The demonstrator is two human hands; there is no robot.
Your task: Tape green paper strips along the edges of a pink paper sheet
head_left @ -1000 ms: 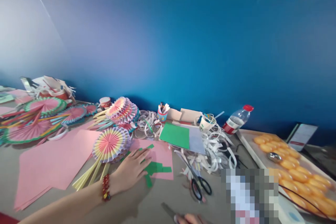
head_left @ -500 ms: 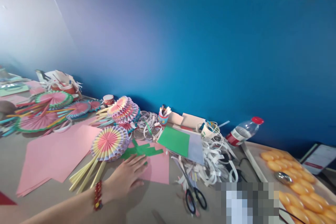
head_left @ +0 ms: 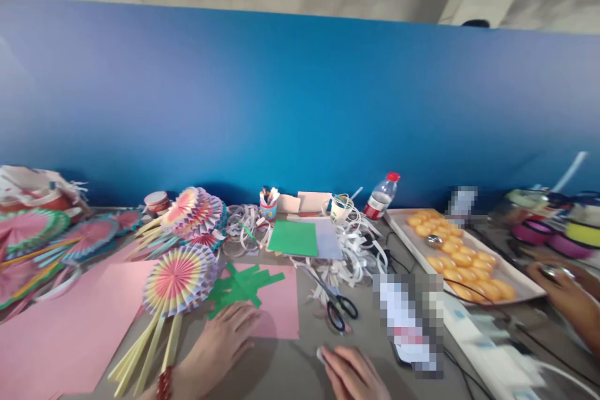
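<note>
My left hand (head_left: 220,344) lies flat, fingers spread, on the near edge of a pink paper sheet (head_left: 281,306), just below a pile of green paper strips (head_left: 241,284). A round rainbow paper fan on pale sticks (head_left: 178,275) sits just left of that hand. My right hand (head_left: 351,375) rests at the bottom of the view on the grey table, fingers together, with a small pale tip showing at its fingertips; what it is I cannot make out. Black-handled scissors (head_left: 337,309) lie a little beyond the right hand.
More paper fans (head_left: 194,212) and pink sheets (head_left: 60,325) fill the left. White paper curls (head_left: 360,250), a green sheet (head_left: 293,239), a pen cup (head_left: 269,205) and a bottle (head_left: 380,195) stand by the blue partition. A tray of orange pieces (head_left: 462,256) lies right, near another person's hand (head_left: 562,290).
The view has swung right and back. My left hand slid nearer, off the green strips, which now lie further up the pink sheet. My right hand has come into view.
</note>
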